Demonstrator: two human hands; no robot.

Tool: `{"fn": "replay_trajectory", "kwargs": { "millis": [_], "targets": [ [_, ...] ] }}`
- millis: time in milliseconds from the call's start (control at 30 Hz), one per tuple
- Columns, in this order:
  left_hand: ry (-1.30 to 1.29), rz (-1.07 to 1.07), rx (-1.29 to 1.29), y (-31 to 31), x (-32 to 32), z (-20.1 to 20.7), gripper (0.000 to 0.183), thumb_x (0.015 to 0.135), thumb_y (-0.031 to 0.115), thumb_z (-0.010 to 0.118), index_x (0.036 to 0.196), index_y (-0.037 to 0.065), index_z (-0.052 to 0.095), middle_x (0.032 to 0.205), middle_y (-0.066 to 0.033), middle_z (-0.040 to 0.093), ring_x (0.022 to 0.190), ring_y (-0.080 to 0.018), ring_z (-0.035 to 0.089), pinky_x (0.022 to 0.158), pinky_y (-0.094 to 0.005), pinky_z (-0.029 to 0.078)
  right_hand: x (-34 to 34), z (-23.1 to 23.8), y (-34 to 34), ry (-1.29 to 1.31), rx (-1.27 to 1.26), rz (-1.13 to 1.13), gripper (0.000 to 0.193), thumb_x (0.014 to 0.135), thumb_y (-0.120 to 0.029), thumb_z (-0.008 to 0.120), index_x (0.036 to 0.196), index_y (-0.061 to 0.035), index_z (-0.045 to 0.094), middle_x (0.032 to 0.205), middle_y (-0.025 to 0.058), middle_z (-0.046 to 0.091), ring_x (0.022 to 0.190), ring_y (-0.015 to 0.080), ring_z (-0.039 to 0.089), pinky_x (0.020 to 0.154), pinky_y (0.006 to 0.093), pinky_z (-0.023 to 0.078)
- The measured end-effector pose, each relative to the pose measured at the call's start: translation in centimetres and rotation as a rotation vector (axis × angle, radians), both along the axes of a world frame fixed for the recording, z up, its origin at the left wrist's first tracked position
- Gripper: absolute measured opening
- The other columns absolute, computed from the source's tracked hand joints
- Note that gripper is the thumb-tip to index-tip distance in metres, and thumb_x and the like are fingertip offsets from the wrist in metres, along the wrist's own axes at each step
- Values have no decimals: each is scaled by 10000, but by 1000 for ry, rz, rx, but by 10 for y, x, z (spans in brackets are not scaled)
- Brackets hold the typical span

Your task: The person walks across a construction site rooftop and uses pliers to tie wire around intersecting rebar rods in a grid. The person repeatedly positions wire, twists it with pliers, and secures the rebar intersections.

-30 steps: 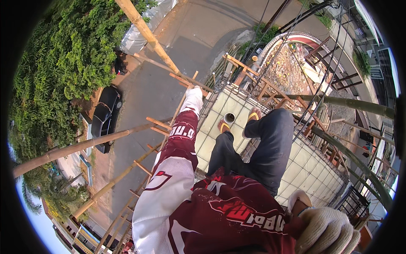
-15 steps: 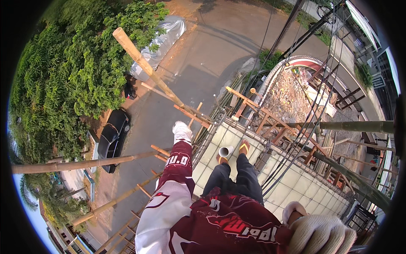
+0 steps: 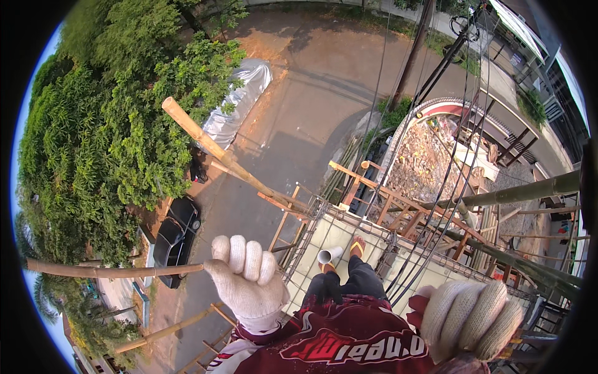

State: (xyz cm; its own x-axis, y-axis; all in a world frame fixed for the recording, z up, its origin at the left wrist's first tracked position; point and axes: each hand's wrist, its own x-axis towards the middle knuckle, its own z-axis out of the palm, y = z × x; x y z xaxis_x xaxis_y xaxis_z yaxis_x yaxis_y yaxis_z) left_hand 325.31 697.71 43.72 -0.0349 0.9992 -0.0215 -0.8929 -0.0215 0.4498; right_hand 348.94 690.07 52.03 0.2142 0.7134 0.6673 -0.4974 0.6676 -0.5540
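Note:
My left hand (image 3: 249, 280), in an off-white knit glove, is raised left of my body. Its fingers point up, slightly bent and a little apart, and I see nothing in them. Behind it, a bamboo pole (image 3: 118, 269) runs off to the left; I cannot make out any contact. At the lower right my right hand (image 3: 470, 318), gloved alike, is curled closed close to my maroon shirt (image 3: 349, 336). What lies inside it is hidden; a bit of maroon cloth shows beside it. A short white pipe-like cylinder (image 3: 330, 254) is by my sandalled feet (image 3: 357, 247).
I stand high up on a cream surface (image 3: 336, 234) crossed by a grid of thin bars. Black cables (image 3: 436, 218) hang to the right. A thick bamboo pole (image 3: 212, 146) juts out ahead. Far below are a road (image 3: 299, 124) and a black car (image 3: 176, 240).
My left hand has drawn back from its outstretched place toward my body and turned fingers up. My right hand has shifted slightly up, still curled. The view has tilted a little.

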Motion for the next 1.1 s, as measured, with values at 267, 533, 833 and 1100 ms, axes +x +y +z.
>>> {"fn": "replay_trajectory", "kwargs": {
  "millis": [267, 533, 833, 1100],
  "targets": [
    [336, -191, 516, -77, 16, 87, 272, 1024, 353, 452, 820, 173, 462, 721, 10, 474, 601, -183, 438, 675, -368, 389, 28, 13, -5, -37, 21, 51, 154, 956, -198, 712, 957, -91, 601, 929, 63, 658, 745, 189, 614, 633, 346, 496],
    [1901, 879, 1084, -100, 33, 119, 275, 1040, 264, 491, 779, 184, 460, 658, 51, 406, 528, -113, 387, 546, -278, 381, 33, 24, -7, -59, 189, 132, 195, 947, -251, 734, 958, -109, 602, 944, 83, 651, 757, 208, 629, 651, 357, 502],
    [3095, 1256, 1783, -94, -9, 181, 328, 1062, 253, 482, 743, 195, 432, 629, 76, 376, 483, -69, 398, 487, -263, 409, -6, 32, -26, -101, 190, 86, 178, 945, -241, 731, 963, -113, 608, 952, 84, 645, 760, 218, 636, 659, 378, 522],
    [3292, 944, 1390, -111, -45, 195, 350, 1058, 334, 466, 724, 242, 417, 625, 79, 374, 492, -52, 390, 477, -260, 424, -58, 45, -42, -155, 217, -2, 163, 943, -231, 728, 967, -118, 614, 960, 85, 639, 763, 227, 642, 667, 396, 539]
  ]
}}
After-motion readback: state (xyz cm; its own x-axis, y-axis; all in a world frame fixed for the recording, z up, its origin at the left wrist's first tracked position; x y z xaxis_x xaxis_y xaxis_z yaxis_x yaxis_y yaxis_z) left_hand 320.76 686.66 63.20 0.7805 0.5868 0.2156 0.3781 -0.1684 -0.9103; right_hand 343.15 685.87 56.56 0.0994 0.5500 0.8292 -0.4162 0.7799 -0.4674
